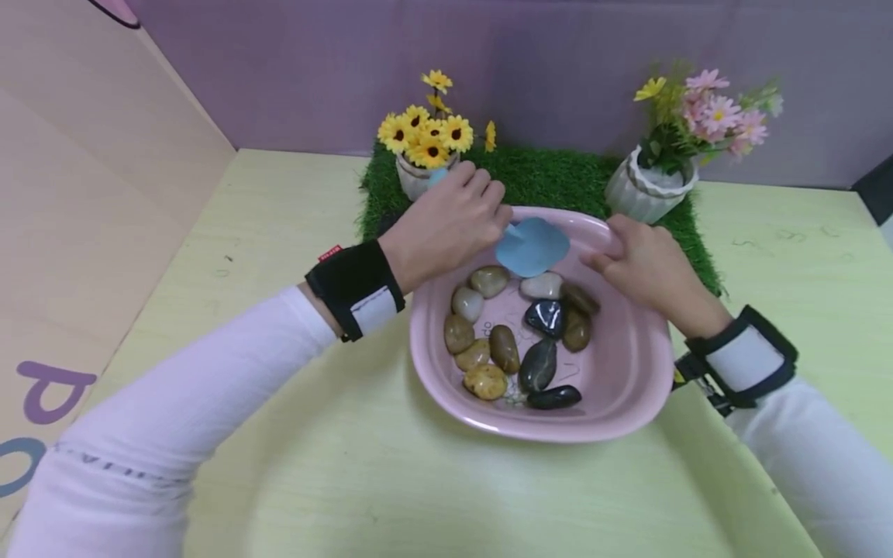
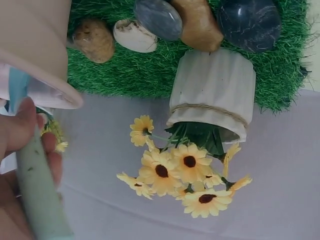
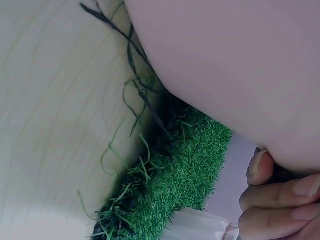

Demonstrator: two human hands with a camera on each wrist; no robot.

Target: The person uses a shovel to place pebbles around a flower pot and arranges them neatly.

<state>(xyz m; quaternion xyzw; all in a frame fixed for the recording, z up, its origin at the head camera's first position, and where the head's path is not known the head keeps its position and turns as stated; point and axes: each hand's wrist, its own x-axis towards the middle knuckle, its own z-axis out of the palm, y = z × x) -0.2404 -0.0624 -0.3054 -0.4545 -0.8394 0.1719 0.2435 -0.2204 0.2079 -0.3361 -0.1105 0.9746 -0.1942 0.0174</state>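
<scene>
Pale yellow counter (image 1: 432,496) carries a pink bowl (image 1: 628,387) of stones (image 1: 488,349), its far rim gripped by the right hand (image 1: 645,267) to steady it, while a blue scoop (image 1: 532,246), clasped in the left hand (image 1: 446,225), is held above the stones.

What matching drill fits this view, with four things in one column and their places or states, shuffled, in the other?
Things:
1 blue scoop
2 pebbles
3 sunflower pot
4 pink basin

Places or states:
A gripped at its far rim by the right hand
B held by the left hand
C on the grass mat, back left
D piled inside the basin

Pairs: 1-B, 2-D, 3-C, 4-A
</scene>
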